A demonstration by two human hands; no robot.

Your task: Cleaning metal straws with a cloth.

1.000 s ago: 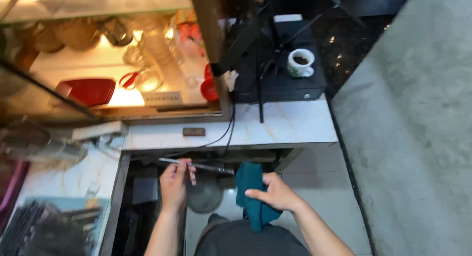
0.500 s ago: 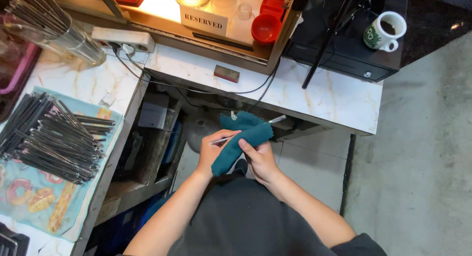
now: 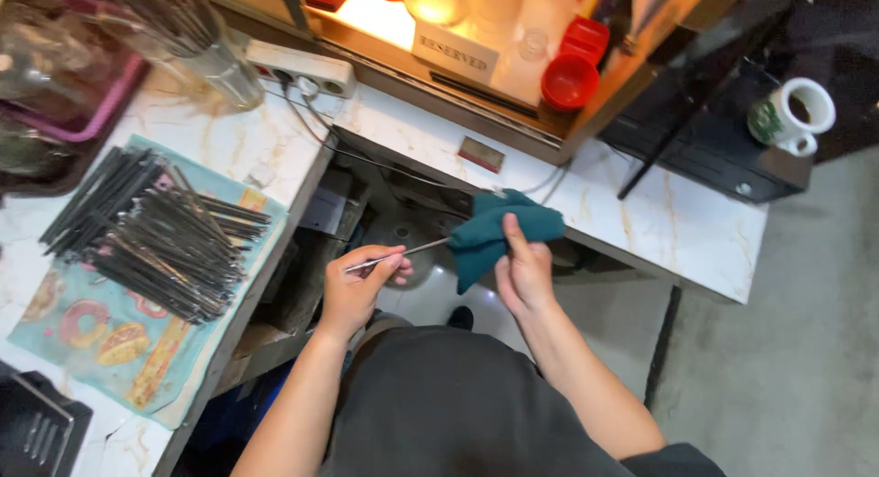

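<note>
1. White marble-look counter (image 3: 659,221) wraps around the person in an L shape, grey floor to the right of it.
2. Left hand (image 3: 359,289) pinches a thin metal stick (image 3: 394,255) between thumb and fingertips, other fingers curled under; stick runs roughly level, pointing right.
3. Right hand (image 3: 524,274) grips a dark teal cloth (image 3: 494,232), thumb and index finger pressed onto the fabric, bunching it around the stick's right end; that tip is hidden inside the cloth.
4. Stick and cloth are held in the air above the lap, in front of the counter edge, not touching the counter.
5. Left part of the counter: a pile of dark thin sticks (image 3: 151,230) lies on a pale blue printed mat (image 3: 101,349).
6. Clear glass jar (image 3: 206,60) with more sticks stands behind the mat, white power strip (image 3: 298,67) just beside it.
7. Red plastic bowl (image 3: 569,81) sits on the lit wooden shelf (image 3: 513,120).
8. White and green mug (image 3: 792,118) stands on a black box (image 3: 723,157), far right.
</note>
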